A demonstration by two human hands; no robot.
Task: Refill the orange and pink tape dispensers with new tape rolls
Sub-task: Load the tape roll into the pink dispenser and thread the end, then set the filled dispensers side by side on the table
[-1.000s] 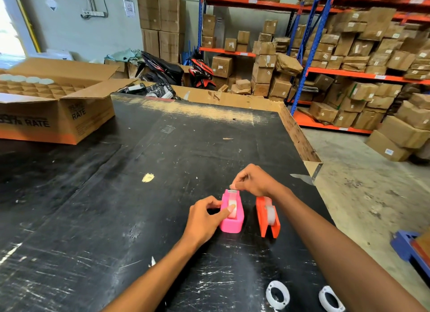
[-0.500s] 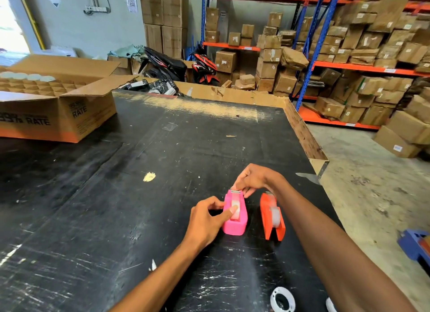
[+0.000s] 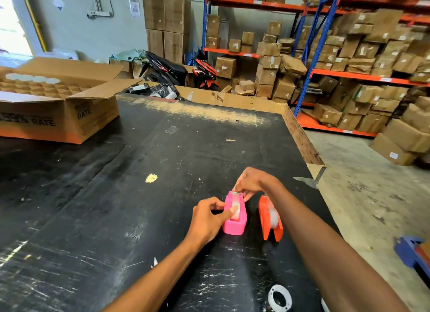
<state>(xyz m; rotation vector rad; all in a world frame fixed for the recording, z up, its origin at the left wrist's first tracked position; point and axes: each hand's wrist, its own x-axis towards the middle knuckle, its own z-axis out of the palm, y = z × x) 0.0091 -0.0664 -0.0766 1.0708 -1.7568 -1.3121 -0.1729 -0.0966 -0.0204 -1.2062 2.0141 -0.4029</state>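
The pink tape dispenser [image 3: 235, 225] stands on the black table [image 3: 116, 207] with a clear tape roll in its slot. My left hand [image 3: 209, 218] grips its left side, the thumb pressing on the roll. My right hand [image 3: 252, 183] pinches the tape end at the dispenser's front cutter. The orange dispenser [image 3: 271, 218] stands just to the right, a roll seated in it, under my right forearm. An empty white tape core [image 3: 279, 297] lies at the near edge; a second one is barely visible beside it.
An open cardboard box [image 3: 58, 107] with a divider grid sits at the table's far left. The table's right edge [image 3: 302, 139] drops to the concrete floor. Shelves of boxes stand behind. A blue object [image 3: 411, 253] is on the floor at right.
The camera view has shifted slightly downward. Both hands stay on the pink dispenser; the right fingers have moved a little along the tape end at the cutter.
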